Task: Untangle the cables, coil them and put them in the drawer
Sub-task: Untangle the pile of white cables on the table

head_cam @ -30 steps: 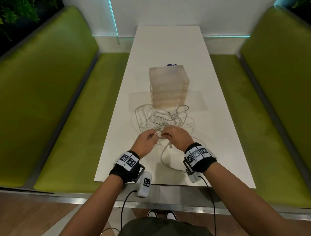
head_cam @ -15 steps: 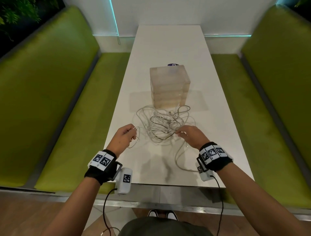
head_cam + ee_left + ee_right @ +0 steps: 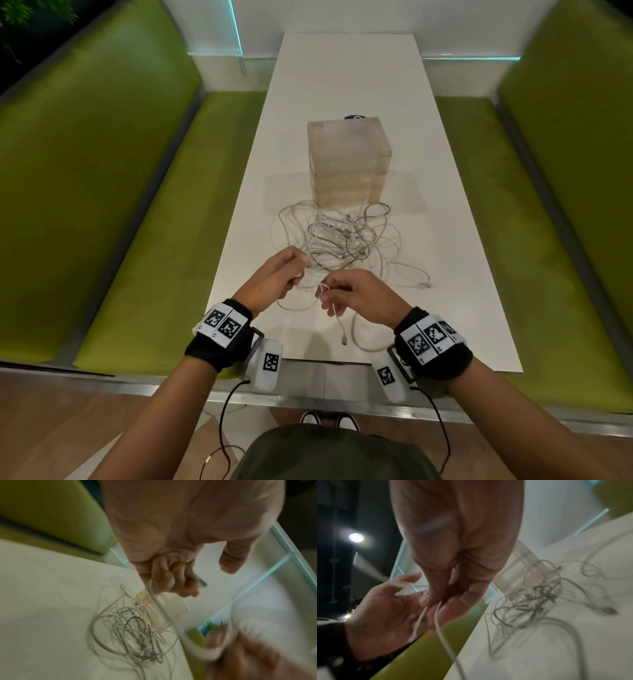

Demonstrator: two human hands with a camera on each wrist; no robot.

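A tangle of white and grey cables lies on the white table, just in front of a translucent drawer unit whose drawers look closed. My left hand is raised over the near side of the tangle, fingers curled round a white cable; its metal plug sticks out past the fingers. My right hand, close beside it, pinches the same white cable as a small loop. A loose plug end dangles below the right hand.
Green padded benches run along both sides of the table. Another cable end lies to the right of the tangle. A dark round object shows behind the drawer unit. The table's near edge is just under my wrists.
Half a second ago my hands were spread apart with a cable stretched between them. They have since come together in front of the tangle, and the right hand now holds a loop.
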